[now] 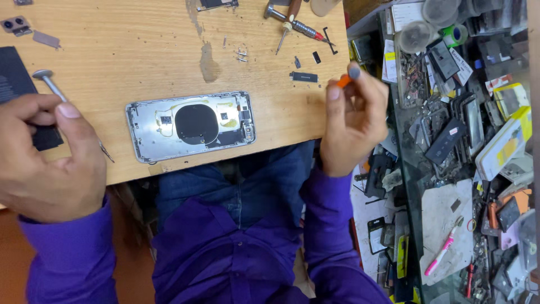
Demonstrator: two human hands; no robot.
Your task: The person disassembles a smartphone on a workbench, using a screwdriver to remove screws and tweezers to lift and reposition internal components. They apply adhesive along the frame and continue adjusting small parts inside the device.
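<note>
An opened silver phone housing (191, 125) with a round black coil in its middle lies on the wooden table (124, 50), near the front edge. My left hand (48, 160) is closed around a slim metal screwdriver (52, 85) at the left, its tip pointing toward the housing. My right hand (353, 121) hovers just right of the housing, at the table's edge. It pinches a small orange tool (344, 80) with a grey cap between its fingers. Both sleeves are purple.
Small screws (242, 55) and black phone parts (304, 76) lie beyond the housing. A red-tipped screwdriver (306, 29) rests at the far edge. A black battery (14, 84) sits at the left. A cluttered shelf (450, 141) of phone parts stands at the right.
</note>
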